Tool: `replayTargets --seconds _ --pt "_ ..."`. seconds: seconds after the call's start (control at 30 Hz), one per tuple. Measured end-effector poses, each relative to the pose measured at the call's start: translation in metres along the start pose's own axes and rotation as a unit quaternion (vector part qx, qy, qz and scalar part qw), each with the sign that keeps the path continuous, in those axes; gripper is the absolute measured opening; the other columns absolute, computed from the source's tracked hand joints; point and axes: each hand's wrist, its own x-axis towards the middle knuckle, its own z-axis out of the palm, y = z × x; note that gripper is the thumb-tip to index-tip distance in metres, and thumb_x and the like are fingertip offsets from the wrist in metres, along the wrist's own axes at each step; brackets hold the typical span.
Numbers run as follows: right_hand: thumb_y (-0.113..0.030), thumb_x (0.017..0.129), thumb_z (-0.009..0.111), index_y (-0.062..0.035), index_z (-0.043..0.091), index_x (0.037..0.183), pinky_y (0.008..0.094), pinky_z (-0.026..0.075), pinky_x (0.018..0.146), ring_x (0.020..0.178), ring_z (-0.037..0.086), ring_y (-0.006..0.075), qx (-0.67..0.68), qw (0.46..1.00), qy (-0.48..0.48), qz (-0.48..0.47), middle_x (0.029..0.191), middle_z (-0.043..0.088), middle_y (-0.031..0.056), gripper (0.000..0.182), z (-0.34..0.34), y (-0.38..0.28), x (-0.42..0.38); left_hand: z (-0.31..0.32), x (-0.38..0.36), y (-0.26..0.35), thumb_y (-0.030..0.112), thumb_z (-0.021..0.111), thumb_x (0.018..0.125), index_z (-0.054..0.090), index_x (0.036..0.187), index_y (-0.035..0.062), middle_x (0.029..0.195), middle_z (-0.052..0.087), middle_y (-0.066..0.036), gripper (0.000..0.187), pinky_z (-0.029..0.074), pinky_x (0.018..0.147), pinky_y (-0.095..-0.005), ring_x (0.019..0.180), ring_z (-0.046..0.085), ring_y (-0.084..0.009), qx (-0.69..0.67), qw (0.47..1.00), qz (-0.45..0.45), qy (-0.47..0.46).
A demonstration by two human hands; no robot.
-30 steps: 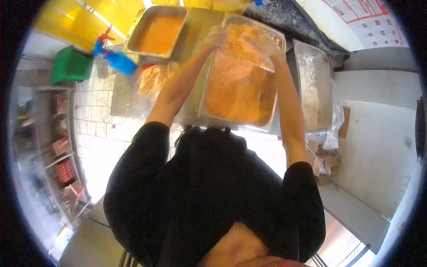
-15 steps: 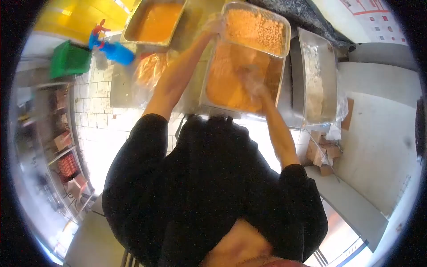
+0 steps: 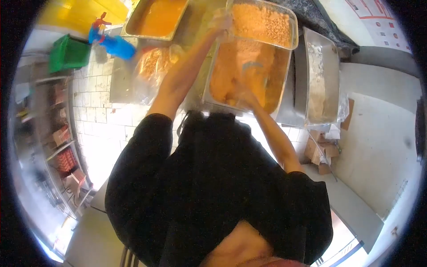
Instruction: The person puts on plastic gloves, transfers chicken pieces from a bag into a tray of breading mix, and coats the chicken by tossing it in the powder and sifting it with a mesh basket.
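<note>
A wire basket (image 3: 293,27) holding small orange-coated pieces rests over the far end of a deep metal pan (image 3: 281,100). Loose orange breading powder (image 3: 224,66) fills much of that pan. My left hand (image 3: 221,23) is closed on the basket's left rim, its fingertips partly hidden. Low in the pan, my right hand (image 3: 243,95) is in the powder near the front edge, smeared by motion, so its fingers cannot be read. A greyish patch (image 3: 252,66) shows in the powder ahead of it; I cannot make out what it is.
Orange liquid fills another metal pan (image 3: 129,30) at the upper left. Below it lies a clear bag of orange pieces (image 3: 153,64), beside a blue spray bottle (image 3: 118,47) and a green bin (image 3: 66,54). A floury metal tray (image 3: 321,80) stands at the right.
My right hand has moved from the middle of the pan toward its front and left, through the powder. My left hand stays at the basket's rim. The whole view has shifted slightly.
</note>
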Motion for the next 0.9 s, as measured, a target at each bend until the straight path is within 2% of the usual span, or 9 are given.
replayTargets --seconds 0.17,0.27,0.33,0.43,0.53,0.67,0.77,0.83,0.9 --pt "-0.017 0.078 0.075 0.0064 0.042 0.135 0.0388 0.046 0.098 0.113 0.056 0.0327 -0.086 0.994 0.015 -0.073 0.134 0.050 0.0225 0.070 -0.027 -0.039 -0.015 0.046 0.013 -0.041 0.036 0.047 0.092 0.057 0.117 0.0089 0.107 0.059 -0.021 0.038 0.046 0.089 -0.0480 0.102 0.056 -0.0346 0.100 0.988 -0.080 -0.087" --pt "-0.016 0.084 0.065 -0.0004 0.044 0.136 0.0354 0.043 0.103 0.119 0.054 0.0264 0.234 0.957 -0.148 0.085 0.133 0.053 0.0160 0.058 -0.056 -0.016 -0.017 -0.003 0.005 0.008 0.031 0.046 0.091 0.054 0.123 0.0081 0.119 0.055 -0.026 0.040 0.043 0.094 -0.0497 0.112 0.053 -0.0364 0.066 0.982 -0.099 -0.148" --pt "-0.026 0.089 0.062 0.0012 0.049 0.132 0.0336 0.047 0.094 0.110 0.059 0.0269 0.272 0.941 -0.119 -0.163 0.130 0.055 0.0184 0.052 -0.085 -0.052 -0.052 -0.014 0.005 -0.006 0.028 0.046 0.090 0.053 0.125 0.0069 0.122 0.052 -0.028 0.041 0.043 0.094 -0.0504 0.114 0.052 -0.0378 0.017 0.981 -0.078 -0.178" --pt "-0.031 0.096 0.051 -0.0011 0.057 0.124 0.0345 0.047 0.091 0.104 0.061 0.0253 0.414 0.903 -0.019 -0.115 0.123 0.059 0.0151 0.041 -0.117 -0.077 -0.073 0.037 0.020 -0.081 0.024 0.057 0.084 0.065 0.092 0.0061 0.075 0.064 -0.006 0.022 0.051 0.067 -0.0369 0.078 0.063 -0.0233 -0.128 0.981 0.057 -0.134" --pt "-0.029 0.095 0.051 0.0007 0.049 0.130 0.0366 0.043 0.098 0.115 0.053 0.0250 0.111 0.980 0.074 -0.147 0.125 0.056 0.0144 0.046 -0.171 -0.122 -0.039 0.034 0.024 -0.068 0.029 0.050 0.087 0.050 0.127 0.0024 0.117 0.057 -0.023 0.047 0.048 0.087 -0.0499 0.104 0.058 -0.0357 0.240 0.936 0.118 -0.229" --pt "-0.033 0.088 0.064 -0.0031 0.040 0.137 0.0362 0.038 0.102 0.121 0.046 0.0207 0.244 0.959 0.139 -0.027 0.129 0.052 0.0130 0.062 -0.215 -0.146 0.049 0.020 0.025 -0.056 0.025 0.053 0.084 0.062 0.100 0.0057 0.098 0.064 -0.017 0.027 0.049 0.080 -0.0469 0.092 0.062 -0.0333 0.236 0.939 0.146 -0.203" --pt "-0.034 0.089 0.063 -0.0058 0.041 0.138 0.0376 0.038 0.101 0.122 0.046 0.0217 -0.018 0.933 0.121 -0.340 0.131 0.051 0.0115 0.061 -0.241 -0.123 0.094 0.024 0.031 -0.060 0.027 0.054 0.085 0.062 0.103 0.0041 0.092 0.066 -0.016 0.031 0.051 0.074 -0.0445 0.083 0.064 -0.0304 0.206 0.952 0.124 -0.191" --pt "-0.037 0.089 0.061 -0.0080 0.038 0.140 0.0393 0.041 0.099 0.121 0.049 0.0232 -0.061 0.949 0.309 -0.001 0.131 0.054 0.0111 0.062 -0.217 -0.199 0.044 0.038 0.029 -0.078 0.030 0.054 0.087 0.058 0.113 0.0017 0.091 0.066 -0.017 0.039 0.053 0.071 -0.0428 0.076 0.066 -0.0281 0.174 0.961 0.095 -0.194" --pt "-0.036 0.088 0.063 -0.0109 0.042 0.138 0.0412 0.042 0.099 0.123 0.048 0.0278 -0.119 0.944 0.305 0.026 0.133 0.052 0.0149 0.060 -0.213 -0.195 0.029 0.036 0.028 -0.090 0.027 0.053 0.086 0.062 0.106 0.0059 0.102 0.064 -0.018 0.030 0.048 0.085 -0.0486 0.097 0.060 -0.0375 0.153 0.943 0.289 -0.066"
